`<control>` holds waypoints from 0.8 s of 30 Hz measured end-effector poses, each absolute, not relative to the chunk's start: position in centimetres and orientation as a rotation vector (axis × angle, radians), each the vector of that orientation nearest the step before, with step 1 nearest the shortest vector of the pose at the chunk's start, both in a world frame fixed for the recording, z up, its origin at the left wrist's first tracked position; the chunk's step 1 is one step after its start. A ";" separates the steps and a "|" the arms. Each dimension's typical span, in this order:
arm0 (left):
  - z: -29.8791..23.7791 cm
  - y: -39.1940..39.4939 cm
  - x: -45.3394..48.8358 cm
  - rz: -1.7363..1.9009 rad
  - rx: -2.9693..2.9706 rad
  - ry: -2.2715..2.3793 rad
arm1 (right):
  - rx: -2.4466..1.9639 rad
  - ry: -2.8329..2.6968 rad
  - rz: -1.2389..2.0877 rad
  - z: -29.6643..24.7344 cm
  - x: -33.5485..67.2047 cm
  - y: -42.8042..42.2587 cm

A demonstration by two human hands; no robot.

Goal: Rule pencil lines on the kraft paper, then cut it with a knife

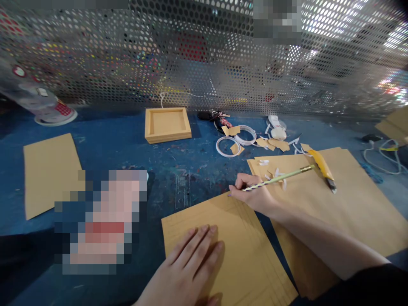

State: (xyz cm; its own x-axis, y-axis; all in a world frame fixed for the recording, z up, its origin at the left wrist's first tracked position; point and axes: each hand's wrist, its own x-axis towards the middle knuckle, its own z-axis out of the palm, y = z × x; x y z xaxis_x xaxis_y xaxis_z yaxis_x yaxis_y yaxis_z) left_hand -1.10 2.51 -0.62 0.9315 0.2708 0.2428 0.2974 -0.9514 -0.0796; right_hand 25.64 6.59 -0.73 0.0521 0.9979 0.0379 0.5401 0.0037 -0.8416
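Observation:
My left hand lies flat with its fingers stretched out on a brown kraft sheet ruled with pencil lines, pressing it to the blue table. My right hand pinches a green striped pencil, its tip touching the sheet's upper right corner. A clear ruler lies just left of that corner. Under my right forearm spreads a larger brown sheet, with a yellow utility knife resting on it.
A small wooden tray stands at the back centre. Tape rolls, paper scraps and a white dispenser sit to its right. Another brown sheet lies at the left. Cables trail at the right, before a perforated metal wall.

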 end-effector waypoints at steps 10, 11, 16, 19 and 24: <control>-0.6 2.4 -1.2 -0.368 -3.029 -0.476 | -1.646 -1.586 0.867 -0.1 25.6 6.7; -0.6 2.4 -1.2 -0.372 -3.030 -0.476 | -1.650 -1.585 0.868 -0.1 25.6 6.7; -0.6 2.5 -1.2 -0.380 -3.034 -0.478 | -1.665 -1.579 0.882 0.0 25.6 6.7; -0.6 2.5 -1.2 -0.375 -3.041 -0.474 | -1.670 -1.567 0.889 0.0 25.5 6.7; -0.5 2.4 -1.1 -0.350 -3.057 -0.484 | -1.635 -1.564 0.897 -0.1 25.6 6.6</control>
State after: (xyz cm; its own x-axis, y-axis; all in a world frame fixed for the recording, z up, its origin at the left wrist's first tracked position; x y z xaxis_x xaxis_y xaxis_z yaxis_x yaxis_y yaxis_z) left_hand -1.15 2.39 -0.46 0.9264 0.3020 0.2250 0.3081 -0.9513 0.0083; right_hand 25.59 6.62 -0.11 0.0341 0.9992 -0.0184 0.5202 -0.0335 -0.8534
